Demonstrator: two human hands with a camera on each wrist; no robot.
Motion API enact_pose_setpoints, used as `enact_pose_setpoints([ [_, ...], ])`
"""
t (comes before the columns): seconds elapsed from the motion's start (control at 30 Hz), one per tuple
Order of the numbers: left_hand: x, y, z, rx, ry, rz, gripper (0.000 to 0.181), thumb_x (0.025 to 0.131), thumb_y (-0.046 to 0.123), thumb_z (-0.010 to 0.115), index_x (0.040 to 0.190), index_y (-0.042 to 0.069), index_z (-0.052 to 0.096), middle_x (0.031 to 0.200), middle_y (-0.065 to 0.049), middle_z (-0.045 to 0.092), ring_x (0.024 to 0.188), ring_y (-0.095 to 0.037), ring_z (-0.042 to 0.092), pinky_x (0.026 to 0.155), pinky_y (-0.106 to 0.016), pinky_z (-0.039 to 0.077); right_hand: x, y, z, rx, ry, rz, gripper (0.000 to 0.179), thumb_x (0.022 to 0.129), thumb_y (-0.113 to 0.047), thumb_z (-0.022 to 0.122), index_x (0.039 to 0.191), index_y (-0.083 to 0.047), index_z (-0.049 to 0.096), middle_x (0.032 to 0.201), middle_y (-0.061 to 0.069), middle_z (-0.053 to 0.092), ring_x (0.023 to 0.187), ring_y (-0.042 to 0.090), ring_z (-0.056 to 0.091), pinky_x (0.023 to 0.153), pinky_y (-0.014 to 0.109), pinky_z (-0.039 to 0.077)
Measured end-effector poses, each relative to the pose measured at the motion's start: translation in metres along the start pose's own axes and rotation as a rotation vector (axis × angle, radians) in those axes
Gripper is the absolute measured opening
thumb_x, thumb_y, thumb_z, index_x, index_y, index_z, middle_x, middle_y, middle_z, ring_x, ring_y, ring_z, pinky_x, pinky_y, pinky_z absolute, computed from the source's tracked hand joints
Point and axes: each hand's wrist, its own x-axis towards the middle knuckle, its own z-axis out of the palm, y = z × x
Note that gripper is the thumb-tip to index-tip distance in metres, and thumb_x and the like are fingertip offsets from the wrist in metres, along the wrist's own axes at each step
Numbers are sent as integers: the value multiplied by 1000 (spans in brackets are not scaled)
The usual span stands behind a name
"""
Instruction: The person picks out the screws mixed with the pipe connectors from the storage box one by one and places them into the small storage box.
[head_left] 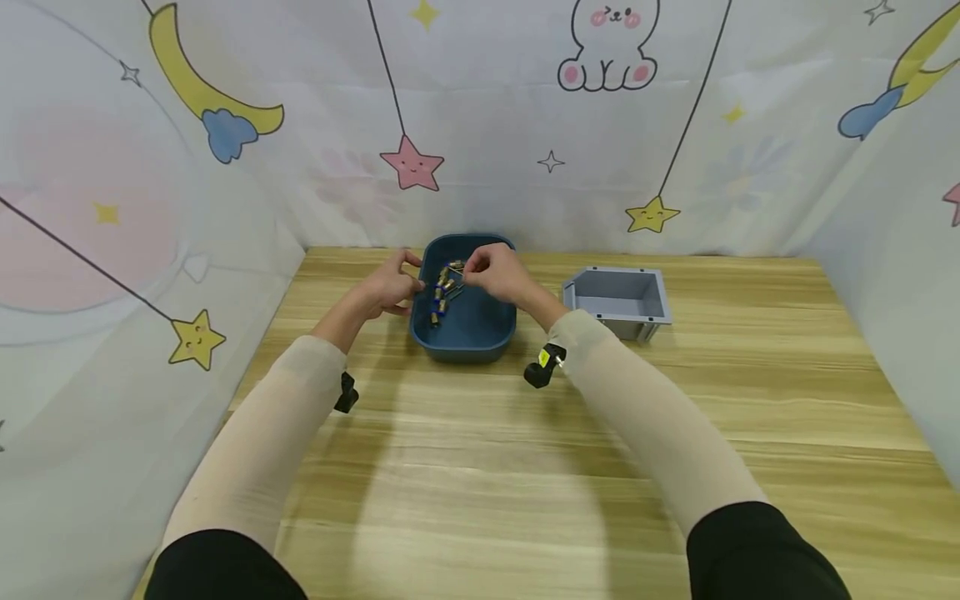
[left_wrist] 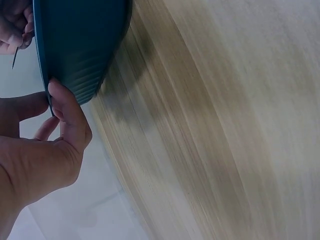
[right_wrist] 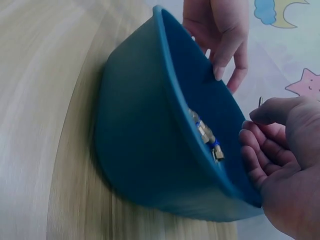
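Observation:
A dark blue plastic bin (head_left: 480,332) stands on the table. My left hand (head_left: 388,287) pinches its left rim, thumb and fingers on either side of the wall in the left wrist view. Over the bin, my right hand (head_left: 497,272) pinches a thin, pointed, nail-like metal piece (left_wrist: 15,58) between thumb and fingertips. Below it in the bin lie several brass fittings (right_wrist: 205,131) with blue rings, gathered along the left side. A few slim metal pieces (head_left: 455,292) lie beside them.
Right of the blue bin stands a smaller grey plastic bin (head_left: 666,310), near my right forearm. The wood-grain table (head_left: 480,467) ends at a printed cloth backdrop (head_left: 495,200) behind both bins. A small black camera (head_left: 542,367) hangs at my right wrist.

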Motion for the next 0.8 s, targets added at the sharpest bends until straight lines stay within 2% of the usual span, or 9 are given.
enact_pose_setpoints([
  [0.13,-2,2,0,-9,-8,0,47,104,8,47,145,12,24,140,-23,46,120,-38,49,76,-40,53,-5,-1,-6,4,-23,-12,6,94,-11,67,94,-6,69,93,7,66,84,21,60,75,34,48],
  [0.33,-4,3,0,-34,-10,-13,47,104,9,47,145,14,25,139,-22,45,117,-36,49,78,-42,51,-9,-3,-11,-19,-10,-16,5,93,-9,68,95,-5,69,93,8,66,84,21,60,75,33,49],
  [0.8,-3,1,1,6,11,-5,45,104,9,47,144,15,26,138,-20,47,112,-32,50,74,-38,52,-17,1,-25,-43,-52,-73,5,93,-11,69,93,-6,68,88,6,66,78,20,59,70,32,48],
])
